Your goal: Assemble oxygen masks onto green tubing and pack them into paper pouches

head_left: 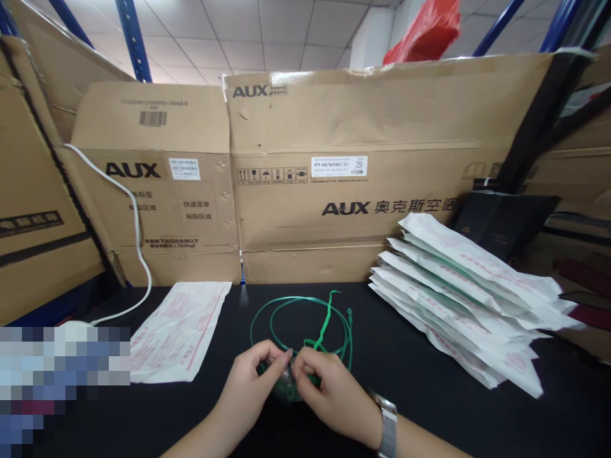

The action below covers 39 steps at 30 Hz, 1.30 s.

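Observation:
A clear green oxygen mask is low in the middle of the view, just above or on the black table. My left hand pinches its upper edge from the left, thumb and forefinger together. From the other side my right hand, with a watch on the wrist, grips the same edge, and the fingertips of both hands nearly meet. Behind the hands, green tubing lies coiled on the table, with a connector at its right. A flat green elastic strap trails away from the mask. Fingers cover part of the mask.
Several white paper packets with red print lie stacked at the right. One flat white packet lies at the left, near a white cable. Large cardboard panels stand along the back of the black table.

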Available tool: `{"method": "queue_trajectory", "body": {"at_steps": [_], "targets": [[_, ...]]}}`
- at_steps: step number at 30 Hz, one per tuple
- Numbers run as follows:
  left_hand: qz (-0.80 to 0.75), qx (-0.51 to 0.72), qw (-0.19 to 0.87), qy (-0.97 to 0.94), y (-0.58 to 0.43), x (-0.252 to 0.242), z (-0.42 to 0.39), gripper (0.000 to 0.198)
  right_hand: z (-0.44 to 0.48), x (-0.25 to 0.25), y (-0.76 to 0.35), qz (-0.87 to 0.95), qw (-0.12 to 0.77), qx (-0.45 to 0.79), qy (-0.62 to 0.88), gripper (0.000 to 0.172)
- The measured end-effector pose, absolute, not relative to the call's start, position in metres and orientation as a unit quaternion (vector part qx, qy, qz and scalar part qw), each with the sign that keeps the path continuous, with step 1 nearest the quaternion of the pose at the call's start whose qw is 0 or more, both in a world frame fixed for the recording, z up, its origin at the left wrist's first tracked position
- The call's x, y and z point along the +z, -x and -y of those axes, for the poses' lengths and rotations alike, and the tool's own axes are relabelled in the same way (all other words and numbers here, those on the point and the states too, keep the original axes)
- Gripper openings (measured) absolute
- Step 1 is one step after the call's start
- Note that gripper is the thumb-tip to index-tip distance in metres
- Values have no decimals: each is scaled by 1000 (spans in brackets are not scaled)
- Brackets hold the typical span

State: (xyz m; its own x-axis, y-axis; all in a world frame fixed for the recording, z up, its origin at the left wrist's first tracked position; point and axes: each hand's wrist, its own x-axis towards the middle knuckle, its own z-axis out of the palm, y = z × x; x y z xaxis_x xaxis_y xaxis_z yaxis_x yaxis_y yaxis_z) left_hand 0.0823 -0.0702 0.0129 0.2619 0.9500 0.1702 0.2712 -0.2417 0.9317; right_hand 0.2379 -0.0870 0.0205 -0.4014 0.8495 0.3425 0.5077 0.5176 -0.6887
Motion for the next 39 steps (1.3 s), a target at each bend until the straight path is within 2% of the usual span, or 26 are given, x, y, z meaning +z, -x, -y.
{"method": "queue_trajectory", "body": {"at_steps": [24,35,39], "targets": [[-444,441,414,-660,-82,14,68,27,81,16,-238,765,339,276,473,17],[-449,469,417,-636,-78,16,64,27,82,20,-238,743,368,314,463,19],[-449,469,415,-638,-78,14,65,28,81,17,-238,726,390,326,464,15]]}}
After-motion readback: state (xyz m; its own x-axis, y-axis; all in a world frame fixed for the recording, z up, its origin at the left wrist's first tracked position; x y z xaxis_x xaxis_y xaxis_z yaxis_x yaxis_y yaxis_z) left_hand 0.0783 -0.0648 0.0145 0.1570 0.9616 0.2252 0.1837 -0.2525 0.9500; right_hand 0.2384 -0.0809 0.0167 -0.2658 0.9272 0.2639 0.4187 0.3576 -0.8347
